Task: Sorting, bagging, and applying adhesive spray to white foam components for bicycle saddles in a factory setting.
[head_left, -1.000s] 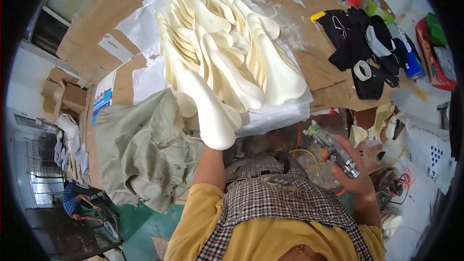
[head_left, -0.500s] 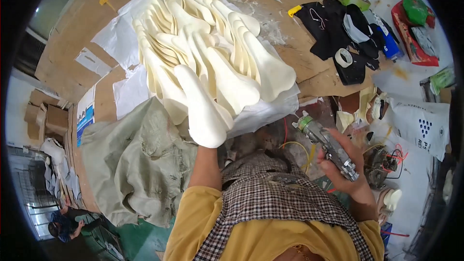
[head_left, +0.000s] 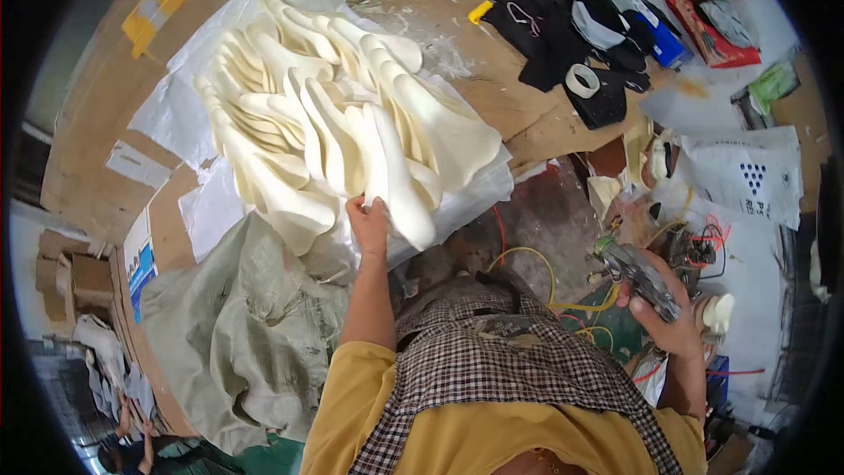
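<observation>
Many cream, smooth saddle-shaped foam pads (head_left: 308, 127) lie nested in rows on white sheeting on the table. My left hand (head_left: 369, 227) reaches to their near edge, its thumb and finger closed on the rim of the front saddle pad (head_left: 394, 180). That pad rests tilted against the others, its end pointing toward me. Over on the right, my right hand (head_left: 670, 310) is wrapped round a grimy grey hand tool (head_left: 646, 280) with a greenish front end. The tool points up and left, well apart from the pads.
A grey-green woven sack (head_left: 242, 343) drapes over the table's near left. Black cloth (head_left: 549, 44) and a tape roll (head_left: 582, 81) lie at the back right. Yellow hose (head_left: 536, 255) curls below the table edge. Far lower left, another person (head_left: 132, 449) is at work.
The front pad has turned onto its side among the others, uncovering my left hand's fingers at its rim. My right hand has shifted right and slightly down with the tool. The view has swung.
</observation>
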Demonstrator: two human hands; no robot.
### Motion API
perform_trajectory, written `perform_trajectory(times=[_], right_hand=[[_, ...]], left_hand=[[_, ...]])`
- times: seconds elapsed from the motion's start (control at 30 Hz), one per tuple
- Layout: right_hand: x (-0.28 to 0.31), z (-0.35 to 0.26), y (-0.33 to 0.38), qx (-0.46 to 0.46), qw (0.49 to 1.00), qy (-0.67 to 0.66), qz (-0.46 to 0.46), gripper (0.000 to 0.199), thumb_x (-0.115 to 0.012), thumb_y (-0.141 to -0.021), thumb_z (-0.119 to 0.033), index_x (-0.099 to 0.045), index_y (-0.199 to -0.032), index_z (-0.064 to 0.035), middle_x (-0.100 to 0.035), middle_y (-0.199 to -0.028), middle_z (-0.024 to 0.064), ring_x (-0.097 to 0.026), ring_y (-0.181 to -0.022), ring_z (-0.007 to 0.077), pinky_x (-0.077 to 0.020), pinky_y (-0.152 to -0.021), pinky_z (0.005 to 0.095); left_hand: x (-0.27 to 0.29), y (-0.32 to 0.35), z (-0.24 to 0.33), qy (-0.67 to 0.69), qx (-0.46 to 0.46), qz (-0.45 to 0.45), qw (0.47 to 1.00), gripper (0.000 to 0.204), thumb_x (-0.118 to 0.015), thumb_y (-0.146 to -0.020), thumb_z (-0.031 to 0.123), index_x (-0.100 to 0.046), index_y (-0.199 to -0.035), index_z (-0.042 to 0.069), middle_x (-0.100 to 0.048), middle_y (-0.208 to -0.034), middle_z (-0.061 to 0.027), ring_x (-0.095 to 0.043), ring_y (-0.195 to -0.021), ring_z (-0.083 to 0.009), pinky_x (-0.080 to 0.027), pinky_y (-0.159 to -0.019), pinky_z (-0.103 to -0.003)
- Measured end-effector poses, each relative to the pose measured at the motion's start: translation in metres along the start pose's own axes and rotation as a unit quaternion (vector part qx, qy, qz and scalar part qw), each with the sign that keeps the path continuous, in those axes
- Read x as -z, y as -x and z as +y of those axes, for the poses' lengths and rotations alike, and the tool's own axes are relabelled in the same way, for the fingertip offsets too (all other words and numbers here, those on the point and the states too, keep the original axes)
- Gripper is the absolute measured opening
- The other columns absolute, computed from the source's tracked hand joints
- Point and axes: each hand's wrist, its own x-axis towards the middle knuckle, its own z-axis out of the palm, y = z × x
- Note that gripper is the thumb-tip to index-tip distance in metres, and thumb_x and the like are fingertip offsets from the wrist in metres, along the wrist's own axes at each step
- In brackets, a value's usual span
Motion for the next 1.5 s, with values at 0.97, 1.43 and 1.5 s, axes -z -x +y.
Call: perform_trajectory(times=[0.97, 1.43, 1.5], right_hand=[[0.012, 0.042, -0.046, 0.117, 0.976, -0.181, 0.01, 0.061, -0.066, -0.081, -0.025, -0.038, -0.127, 0.0044, -0.058, -0.092, 0.0066, -0.055, -0.083, 0.0138, -0.0454, -0.078, 0.0293], [0.028, 0.04, -0.067, 0.114, 0.964, -0.239, 0.037, 0.055, -0.066, -0.079, -0.014, -0.042, -0.126, 0.0015, -0.06, -0.092, 0.0055, -0.055, -0.079, 0.0091, -0.0468, -0.07, 0.0249], [0.035, 0.036, -0.068, 0.141, 0.963, -0.228, 0.032, 0.054, -0.066, -0.079, -0.011, -0.042, -0.126, 0.003, -0.06, -0.089, 0.0041, -0.056, -0.078, 0.0091, -0.0471, -0.07, 0.0246]], left_hand=[[-0.129, 0.041, 0.086, -0.106, 0.031, -0.236, 0.965, 0.038, -0.075, -0.067, 0.018, -0.061, -0.095, -0.003, -0.063, -0.086, -0.0069, -0.058, -0.078, -0.014, -0.046, -0.071, -0.025], [0.043, 0.015, 0.129, 0.289, 0.03, -0.005, 0.957, 0.038, -0.061, -0.077, 0.007, -0.05, -0.111, -0.004, -0.058, -0.103, -0.0139, -0.059, -0.091, -0.0237, -0.049, -0.082, -0.036], [0.028, 0.01, 0.122, 0.298, 0.059, -0.004, 0.953, 0.039, -0.062, -0.076, 0.007, -0.05, -0.111, -0.004, -0.058, -0.103, -0.0135, -0.059, -0.091, -0.0236, -0.049, -0.082, -0.036]])
